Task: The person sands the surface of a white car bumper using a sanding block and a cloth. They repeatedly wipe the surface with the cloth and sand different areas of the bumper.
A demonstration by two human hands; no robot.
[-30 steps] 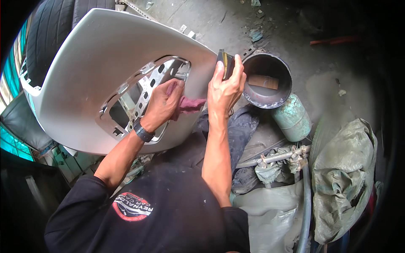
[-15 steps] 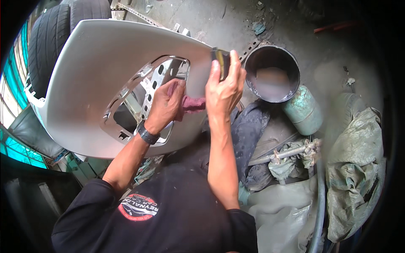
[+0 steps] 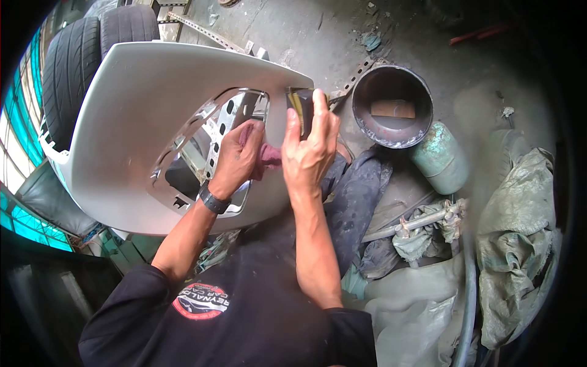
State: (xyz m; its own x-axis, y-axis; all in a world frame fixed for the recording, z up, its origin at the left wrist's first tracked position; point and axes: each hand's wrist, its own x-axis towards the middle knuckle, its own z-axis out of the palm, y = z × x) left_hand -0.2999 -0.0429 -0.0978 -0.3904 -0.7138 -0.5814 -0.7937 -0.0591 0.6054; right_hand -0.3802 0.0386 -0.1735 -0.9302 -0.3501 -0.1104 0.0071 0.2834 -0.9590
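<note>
A large light-grey car bumper (image 3: 134, 134) lies in front of me, its curved face crossed by a long opening with a metal bracket behind it. My left hand (image 3: 235, 159) is closed around a dusky-red cloth (image 3: 269, 160) at the right edge of that opening. A black watch is on that wrist. Against the bumper's right end, my right hand (image 3: 310, 156) presses a dark sanding block (image 3: 299, 104) with a yellowish layer along its side. The fingers grip it from the right, and its underside is hidden.
Two tyres (image 3: 72, 79) stand at the back left. To the right are a dark bucket (image 3: 424, 116) and a worn green cylinder (image 3: 441, 160). A perforated metal bar (image 3: 205, 27) runs behind the bumper. Crumpled grey sheeting (image 3: 516, 251) covers something at the far right.
My right hand has shifted left and slightly nearer along the bumper with the sanding block. The left hand keeps hold of the cloth in almost the same place.
</note>
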